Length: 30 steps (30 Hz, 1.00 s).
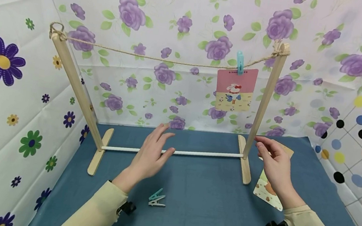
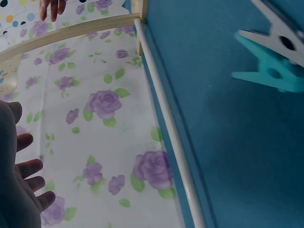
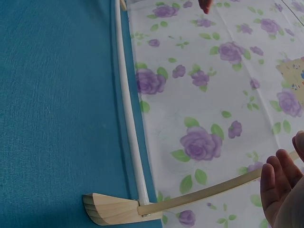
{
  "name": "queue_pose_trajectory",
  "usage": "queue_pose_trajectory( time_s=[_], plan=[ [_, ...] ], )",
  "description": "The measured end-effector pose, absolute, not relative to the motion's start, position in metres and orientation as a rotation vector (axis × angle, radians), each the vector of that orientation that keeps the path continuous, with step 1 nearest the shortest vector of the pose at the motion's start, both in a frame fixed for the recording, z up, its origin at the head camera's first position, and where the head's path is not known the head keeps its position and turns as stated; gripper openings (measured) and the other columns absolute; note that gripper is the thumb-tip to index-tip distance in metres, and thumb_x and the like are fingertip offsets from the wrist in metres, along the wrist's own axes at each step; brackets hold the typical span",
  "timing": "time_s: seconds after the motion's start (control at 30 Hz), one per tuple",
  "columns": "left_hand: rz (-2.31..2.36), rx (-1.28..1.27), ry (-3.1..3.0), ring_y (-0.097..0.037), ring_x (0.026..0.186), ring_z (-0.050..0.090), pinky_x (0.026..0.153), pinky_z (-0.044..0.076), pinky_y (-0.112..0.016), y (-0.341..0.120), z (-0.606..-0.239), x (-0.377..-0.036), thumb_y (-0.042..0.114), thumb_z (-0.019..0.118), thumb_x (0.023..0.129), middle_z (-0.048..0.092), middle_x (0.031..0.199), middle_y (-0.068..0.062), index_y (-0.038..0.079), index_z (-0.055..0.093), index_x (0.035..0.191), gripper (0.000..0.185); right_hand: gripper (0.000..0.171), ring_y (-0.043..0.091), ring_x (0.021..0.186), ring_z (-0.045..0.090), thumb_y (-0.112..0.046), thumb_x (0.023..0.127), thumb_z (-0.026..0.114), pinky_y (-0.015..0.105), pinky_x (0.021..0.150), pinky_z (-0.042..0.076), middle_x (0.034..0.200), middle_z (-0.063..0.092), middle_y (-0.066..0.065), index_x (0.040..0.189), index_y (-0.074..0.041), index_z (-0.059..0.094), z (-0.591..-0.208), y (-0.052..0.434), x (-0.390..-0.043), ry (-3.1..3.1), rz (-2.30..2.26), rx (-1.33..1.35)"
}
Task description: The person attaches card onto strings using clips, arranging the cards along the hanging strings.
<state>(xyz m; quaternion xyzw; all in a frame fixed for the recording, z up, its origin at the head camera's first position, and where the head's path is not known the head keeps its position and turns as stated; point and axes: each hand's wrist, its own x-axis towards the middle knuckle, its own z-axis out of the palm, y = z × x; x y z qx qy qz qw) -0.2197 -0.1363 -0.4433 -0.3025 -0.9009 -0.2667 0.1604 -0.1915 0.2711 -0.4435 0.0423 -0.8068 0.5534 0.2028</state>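
My left hand [image 1: 150,152] hovers before the white rod [image 1: 201,154] of a small wooden drying rack, fingers loosely spread and nothing in them. Beside the right post [image 1: 265,100] is my right hand [image 1: 277,166], empty, its fingers slightly bent; whether it touches the post I cannot tell. Partly beneath that hand, picture cards [image 1: 264,193] lie on the cloth. A pink and yellow card [image 1: 236,91] hangs from the twine [image 1: 147,56], clipped by a light blue clothespin [image 1: 240,63]. In front of the rod lie a teal clothespin [image 2: 273,71] and a whitish clothespin [image 2: 280,38].
The left post [image 1: 76,90] stands on a wooden foot [image 1: 99,152], matched by a right foot [image 1: 244,160]. Blue cloth [image 1: 196,213] covers the table. Flowered sheeting [image 1: 178,26] rises behind, with patterned sheets at both sides.
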Motion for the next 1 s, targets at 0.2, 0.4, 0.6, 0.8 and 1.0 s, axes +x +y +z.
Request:
queue_pose_trajectory(
  time_s=[0.2, 0.4, 0.6, 0.8, 1.0],
  plan=[
    [-0.732, -0.863, -2.634, -0.035, 0.162, 0.02, 0.124, 0.026, -0.064, -0.144, -0.451, -0.217, 0.034, 0.057, 0.113, 0.035, 0.169, -0.017, 0.005, 0.054, 0.151, 0.048, 0.038, 0.007, 0.105, 0.066, -0.028, 0.114, 0.057, 0.017, 0.085, 0.055, 0.126, 0.07, 0.002, 0.141, -0.005, 0.069, -0.448, 0.274, -0.191, -2.264, 1.535, 0.114],
    [-0.718, -0.855, -2.667, -0.036, 0.162, 0.021, 0.124, 0.026, -0.064, -0.151, -0.457, -0.214, 0.033, 0.058, 0.113, 0.037, 0.168, -0.018, 0.006, 0.055, 0.151, 0.047, 0.04, 0.008, 0.104, 0.066, -0.032, 0.114, 0.057, 0.018, 0.085, 0.055, 0.124, 0.07, -0.001, 0.142, -0.007, 0.068, -0.451, 0.277, -0.188, -2.295, 1.533, 0.1],
    [-0.703, -0.821, -2.716, -0.037, 0.16, 0.026, 0.124, 0.028, -0.063, -0.162, -0.466, -0.208, 0.032, 0.06, 0.112, 0.041, 0.165, -0.019, 0.006, 0.056, 0.151, 0.047, 0.038, 0.004, 0.107, 0.066, -0.028, 0.114, 0.058, 0.016, 0.084, 0.055, 0.124, 0.07, -0.008, 0.142, -0.005, 0.068, -0.455, 0.28, -0.184, -2.291, 1.543, 0.095],
    [-0.701, -0.762, -2.761, -0.038, 0.158, 0.031, 0.122, 0.031, -0.064, -0.172, -0.476, -0.202, 0.033, 0.061, 0.112, 0.044, 0.164, -0.017, 0.007, 0.056, 0.152, 0.048, 0.039, 0.001, 0.108, 0.066, -0.028, 0.114, 0.058, 0.016, 0.085, 0.056, 0.127, 0.07, -0.006, 0.144, -0.006, 0.067, -0.463, 0.286, -0.181, -2.31, 1.519, 0.075],
    [-0.696, -0.739, -2.768, -0.037, 0.157, 0.033, 0.122, 0.032, -0.063, -0.178, -0.485, -0.198, 0.032, 0.063, 0.111, 0.045, 0.163, -0.016, 0.009, 0.057, 0.15, 0.046, 0.04, 0.005, 0.111, 0.067, -0.028, 0.114, 0.057, 0.014, 0.084, 0.055, 0.132, 0.07, 0.001, 0.145, -0.005, 0.066, -0.468, 0.291, -0.179, -2.283, 1.536, 0.068]
  ],
)
